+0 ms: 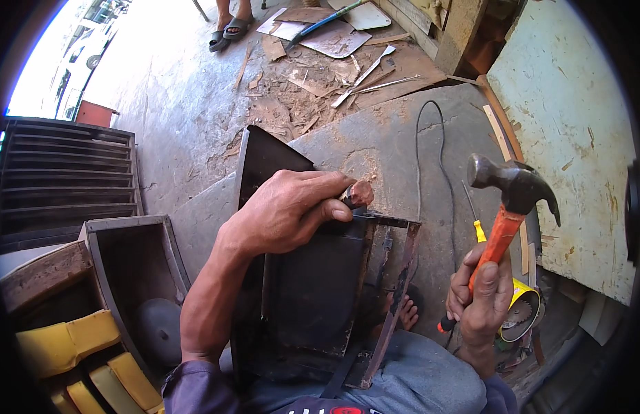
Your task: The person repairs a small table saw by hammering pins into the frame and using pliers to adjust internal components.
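Observation:
My left hand [285,210] is closed around a short tool with a battered reddish-brown butt end [362,194]; its lower part is hidden, so I cannot tell its kind. That hand is over the upper edge of a dark box-like piece [309,283], which stands between my legs and has a narrow worn frame [396,290] along its right side. In my right hand [482,300] is a claw hammer [503,207], gripped by its orange handle. Its dark head is raised, to the right of the tool and apart from it.
An open dark drawer [133,241], yellow blocks [71,341] and a slatted dark panel [68,179] are at left. Wood scraps [313,90] litter the floor ahead. A yellow-handled screwdriver [478,231], black cable [440,138] and yellow can [523,310] lie right. Someone's sandalled feet [230,31] are far off.

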Demonstrator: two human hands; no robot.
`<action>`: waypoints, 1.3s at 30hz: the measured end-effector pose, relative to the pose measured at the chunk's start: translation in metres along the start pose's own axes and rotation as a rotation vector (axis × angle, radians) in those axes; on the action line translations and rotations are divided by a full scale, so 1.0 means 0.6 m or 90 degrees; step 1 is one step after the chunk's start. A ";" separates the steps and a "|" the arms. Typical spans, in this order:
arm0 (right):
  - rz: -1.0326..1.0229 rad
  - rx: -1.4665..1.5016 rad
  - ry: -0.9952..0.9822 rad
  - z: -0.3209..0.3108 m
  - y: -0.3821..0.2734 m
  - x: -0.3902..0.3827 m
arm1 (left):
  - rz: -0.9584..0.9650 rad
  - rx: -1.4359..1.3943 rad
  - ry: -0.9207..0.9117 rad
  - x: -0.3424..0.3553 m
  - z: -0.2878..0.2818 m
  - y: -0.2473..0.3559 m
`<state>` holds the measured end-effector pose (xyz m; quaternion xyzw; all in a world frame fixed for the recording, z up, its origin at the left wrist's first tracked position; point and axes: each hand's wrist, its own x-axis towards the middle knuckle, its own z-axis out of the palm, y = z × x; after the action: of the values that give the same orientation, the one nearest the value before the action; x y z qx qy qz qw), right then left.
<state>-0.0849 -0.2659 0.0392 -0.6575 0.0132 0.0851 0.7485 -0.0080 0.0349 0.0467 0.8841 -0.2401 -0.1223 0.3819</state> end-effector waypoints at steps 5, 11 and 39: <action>-0.008 -0.018 -0.044 0.001 0.005 0.003 | -0.005 -0.010 0.007 0.000 -0.001 0.001; 0.024 0.007 -0.062 0.005 0.003 0.001 | 0.007 -0.011 0.010 -0.005 0.000 0.000; 0.056 -0.019 -0.068 0.006 0.003 0.002 | -0.027 0.003 -0.023 -0.004 -0.004 0.003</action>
<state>-0.0843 -0.2623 0.0379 -0.6620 0.0006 0.1534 0.7336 -0.0095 0.0367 0.0498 0.8874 -0.2287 -0.1455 0.3728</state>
